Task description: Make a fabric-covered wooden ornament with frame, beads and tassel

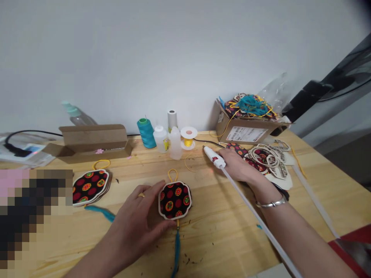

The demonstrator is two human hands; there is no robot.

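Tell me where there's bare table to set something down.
Mostly bare wood runs between the stacked ornaments and the ornament at the left hand, before the long box; another patch lies between that ornament and the glue gun's white stick. Crowded: along the wall, thread cone, bottles, spool; beside the right hand, cutouts.

Matt cloth edged with wood faces the pendant [175,200]; the glue gun [213,157] is smooth plastic.

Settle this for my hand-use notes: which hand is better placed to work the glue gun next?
Probably the right hand: it is already at the glue gun, while the left hand holds the ornament by its edge.
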